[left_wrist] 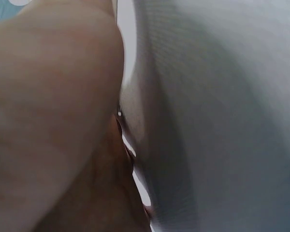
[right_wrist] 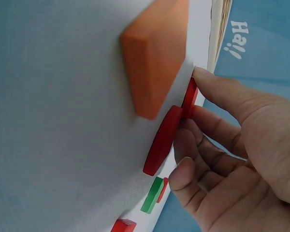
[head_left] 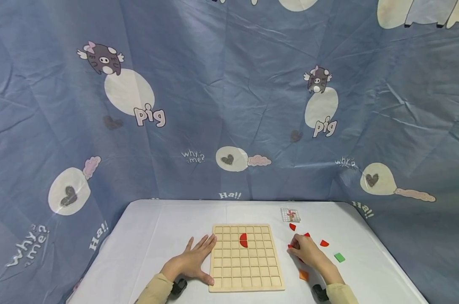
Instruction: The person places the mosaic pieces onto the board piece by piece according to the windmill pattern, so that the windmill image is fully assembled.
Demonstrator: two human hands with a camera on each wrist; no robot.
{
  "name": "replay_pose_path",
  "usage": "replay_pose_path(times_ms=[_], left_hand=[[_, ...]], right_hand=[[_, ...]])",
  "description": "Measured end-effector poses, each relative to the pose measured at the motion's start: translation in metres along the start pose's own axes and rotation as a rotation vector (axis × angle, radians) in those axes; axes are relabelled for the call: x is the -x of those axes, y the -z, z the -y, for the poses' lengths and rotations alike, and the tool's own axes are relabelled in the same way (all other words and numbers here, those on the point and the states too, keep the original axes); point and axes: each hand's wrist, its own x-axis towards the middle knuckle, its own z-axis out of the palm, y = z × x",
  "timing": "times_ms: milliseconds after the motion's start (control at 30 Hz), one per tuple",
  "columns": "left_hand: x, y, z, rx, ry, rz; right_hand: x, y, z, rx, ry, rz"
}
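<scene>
The small red wooden piece point(right_wrist: 189, 98) is pinched between the thumb and forefinger of the right hand point(right_wrist: 241, 145), edge-on to the white desk point(right_wrist: 53, 121) just to the right of the pale wooden grid board point(head_left: 246, 257); only the right wrist view shows this grasp plainly, and it also shows a second, larger red curved piece point(right_wrist: 162, 140) standing on its edge against the same fingers, touching the pinched one. From the head view the right hand point(head_left: 307, 251) hides most of both, with only a sliver of red showing at the fingertips. The left hand point(head_left: 193, 261) lies flat and released, fingers straight, palm down on the desk with its fingertips and thumb at the board's left edge; the left wrist view gives only a blurred close skin surface against white. On the board, one red half-round piece point(head_left: 244, 240) sits in the upper middle cells. Loose on the desk to the right are three more red curved pieces, one orange block point(right_wrist: 154, 53), one green block point(head_left: 339, 257), and one small pattern card point(head_left: 290, 215) printed with a grid.
</scene>
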Motion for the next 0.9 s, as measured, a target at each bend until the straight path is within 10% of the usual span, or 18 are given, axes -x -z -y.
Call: replay_pose_path(times_ms=[400,900], left_hand=[[0.0009,0.0032,-0.0016,0.002,-0.003,0.005],[0.0028,0.0041,-0.0025,-0.001,-0.011,-0.001]], right_hand=[[-0.0015,0.0016,0.0021,-0.002,-0.046,0.022],[0.0028,0.0047,0.0005,0.007,0.102,0.052]])
